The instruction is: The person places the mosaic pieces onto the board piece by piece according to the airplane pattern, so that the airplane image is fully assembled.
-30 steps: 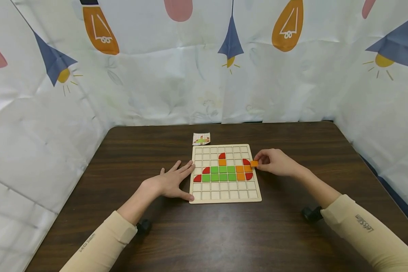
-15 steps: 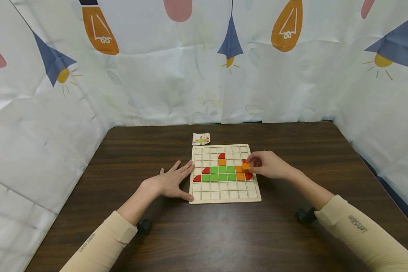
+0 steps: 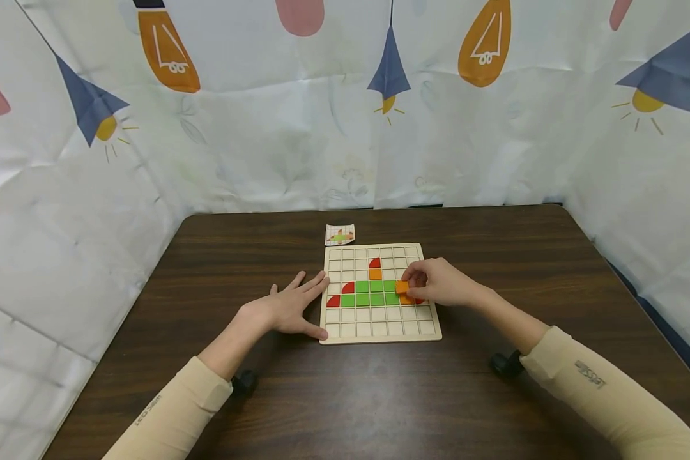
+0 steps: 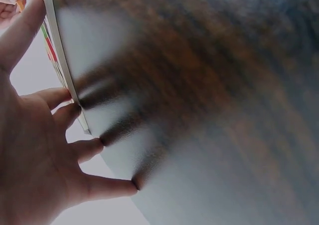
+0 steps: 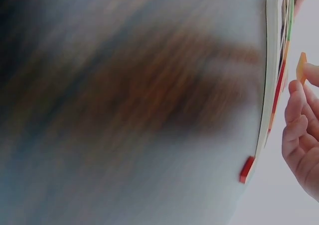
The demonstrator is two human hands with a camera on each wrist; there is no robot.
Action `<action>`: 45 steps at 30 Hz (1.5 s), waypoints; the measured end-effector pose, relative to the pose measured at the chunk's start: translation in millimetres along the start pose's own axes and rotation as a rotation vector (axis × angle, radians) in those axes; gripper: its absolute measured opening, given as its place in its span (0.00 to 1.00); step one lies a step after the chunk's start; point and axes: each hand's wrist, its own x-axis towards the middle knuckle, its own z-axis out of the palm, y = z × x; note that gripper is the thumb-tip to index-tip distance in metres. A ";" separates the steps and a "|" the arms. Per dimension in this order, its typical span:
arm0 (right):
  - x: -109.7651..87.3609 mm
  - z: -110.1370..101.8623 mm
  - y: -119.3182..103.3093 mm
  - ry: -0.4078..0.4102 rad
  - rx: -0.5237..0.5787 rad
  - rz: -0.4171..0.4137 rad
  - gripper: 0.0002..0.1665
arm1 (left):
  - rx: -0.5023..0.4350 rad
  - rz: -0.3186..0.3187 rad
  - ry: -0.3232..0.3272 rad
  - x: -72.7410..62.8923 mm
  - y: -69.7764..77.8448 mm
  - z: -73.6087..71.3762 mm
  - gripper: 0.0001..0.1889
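Note:
A pale wooden grid board (image 3: 374, 329) lies on the table with green squares (image 3: 376, 292), orange squares (image 3: 375, 274) and red quarter-round pieces (image 3: 333, 301) in its cells. My right hand (image 3: 445, 282) pinches an orange square tile (image 3: 402, 287) between thumb and fingertips over the right part of the board. In the right wrist view this tile (image 5: 301, 68) stands clear of the board's surface. The hand hides some of the right-hand pieces in the head view. Fingers spread, my left hand (image 3: 290, 310) rests at the board's left edge, its thumb and fingertips touching it.
A small picture card (image 3: 340, 235) with a coloured pattern lies just behind the board. By the board's edge, a red piece (image 5: 246, 169) shows in the right wrist view. The dark wooden table (image 3: 379, 396) ends at a patterned cloth backdrop (image 3: 299, 147).
From the board's right edge, my right hand has moved left over the board with the orange square tile. My left hand has stayed put.

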 end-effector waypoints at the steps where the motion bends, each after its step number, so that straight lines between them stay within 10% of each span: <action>1: 0.9 0.9 -0.9 0.000 -0.001 -0.006 0.09 | 0.001 0.000 0.000 0.1 -0.2 0.0 0.60; 45: 9.0 27.8 -37.4 -0.132 -0.038 -0.112 0.10 | -0.008 -0.004 0.010 1.4 -0.5 -0.1 0.61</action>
